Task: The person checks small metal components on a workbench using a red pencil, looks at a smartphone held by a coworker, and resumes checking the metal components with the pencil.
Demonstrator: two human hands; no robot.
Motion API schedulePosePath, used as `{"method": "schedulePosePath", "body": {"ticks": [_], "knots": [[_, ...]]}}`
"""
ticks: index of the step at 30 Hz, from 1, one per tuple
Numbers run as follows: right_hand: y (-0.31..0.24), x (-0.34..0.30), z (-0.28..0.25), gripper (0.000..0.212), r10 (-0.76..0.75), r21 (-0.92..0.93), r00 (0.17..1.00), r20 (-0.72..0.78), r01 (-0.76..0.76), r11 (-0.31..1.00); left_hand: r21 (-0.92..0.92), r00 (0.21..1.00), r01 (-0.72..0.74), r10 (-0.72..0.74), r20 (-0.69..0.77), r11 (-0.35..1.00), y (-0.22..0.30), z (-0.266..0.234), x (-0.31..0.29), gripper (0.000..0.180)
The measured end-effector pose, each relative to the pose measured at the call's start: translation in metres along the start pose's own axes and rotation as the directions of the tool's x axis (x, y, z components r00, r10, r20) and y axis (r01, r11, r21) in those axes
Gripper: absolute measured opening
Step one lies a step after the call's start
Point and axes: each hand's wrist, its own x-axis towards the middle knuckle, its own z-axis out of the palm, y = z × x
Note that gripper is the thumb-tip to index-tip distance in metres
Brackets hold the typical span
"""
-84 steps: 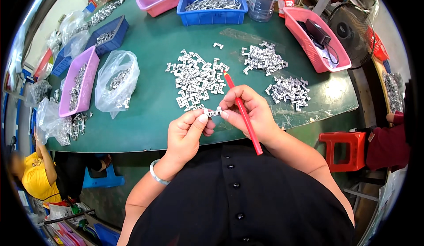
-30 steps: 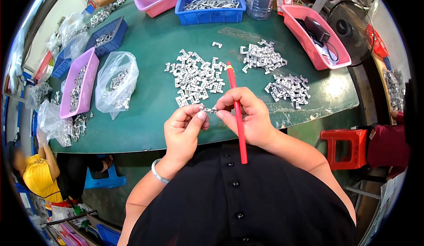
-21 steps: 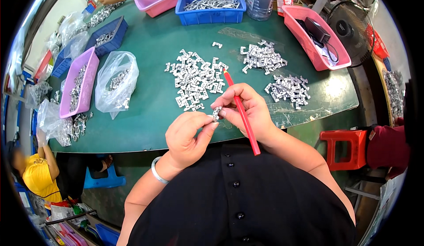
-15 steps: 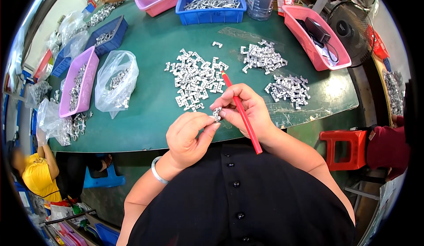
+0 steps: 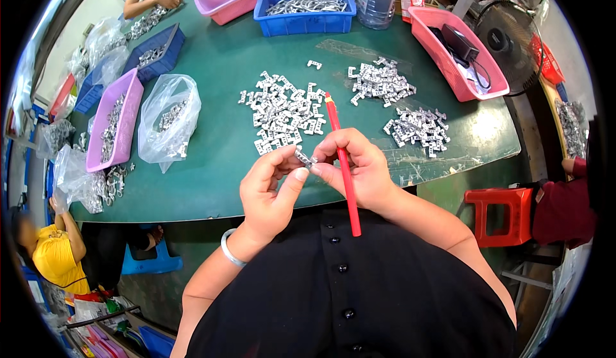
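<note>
Grasped by the right hand [image 5: 367,177]: metal piece [image 5: 304,158], one, just left of the red pencil [image 5: 347,172]; touched by the left hand [image 5: 264,194], whose closure cannot be told. Pencil, one, laid across the right hand, presumably freeing the pinch. Large pile [image 5: 282,105] left of pencil; far pile [image 5: 382,83], near pile [image 5: 419,130] right: three, apparently separated against mixing.
</note>
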Motion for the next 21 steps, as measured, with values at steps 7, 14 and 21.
{"method": "schedulePosePath", "body": {"ticks": [7,14,21], "knots": [[-0.002,0.000,0.005,0.023,-0.090,-0.128,0.996,-0.014,0.088,0.988,-0.303,0.935,0.354,-0.324,0.146,0.885,0.001,0.001,0.004,0.029],[-0.003,0.000,0.001,0.023,-0.083,-0.098,0.994,-0.065,0.076,0.992,-0.744,0.810,0.559,-0.436,0.393,0.366,-0.011,-0.009,0.002,0.030],[-0.006,0.000,0.002,0.024,-0.066,-0.121,0.993,-0.098,0.054,0.991,-0.765,0.773,0.598,-0.425,0.471,0.241,-0.013,-0.008,0.002,0.034]]}}
